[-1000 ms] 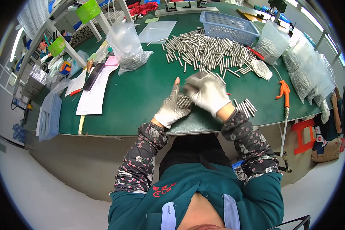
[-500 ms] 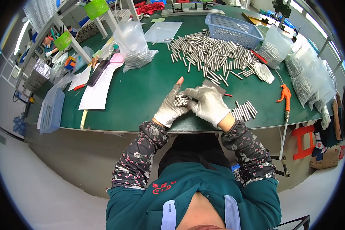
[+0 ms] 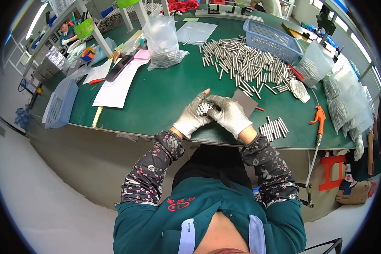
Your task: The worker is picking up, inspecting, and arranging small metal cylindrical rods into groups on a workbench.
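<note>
A bundle of short metal pins [image 3: 204, 109] sits end-on in my gloved left hand [image 3: 191, 118], its fingers wrapped round them and its thumb pointing up. My gloved right hand [image 3: 232, 117] is closed against the same bundle, with bent fingertips on the pin ends. How far its fingers reach round the pins is partly hidden. Beside the right hand lies a flat grey plate [image 3: 246, 103], with a thin red stick [image 3: 260, 109] poking out by its edge. Right of that, several pins [image 3: 274, 128] lie side by side in rows on the green table [image 3: 156, 101].
A large heap of loose pins [image 3: 249, 63] spreads beyond my hands, near a blue basket [image 3: 273, 40]. Bags of pins [image 3: 347, 99] and an orange air gun [image 3: 319, 120] are at right. Papers [image 3: 116, 91], a plastic bag [image 3: 165, 44] and another blue basket [image 3: 62, 106] stand left.
My right hand has drawn in closer over the bundle's ends, and more of the grey plate shows. The view has shifted, so the table appears farther right.
</note>
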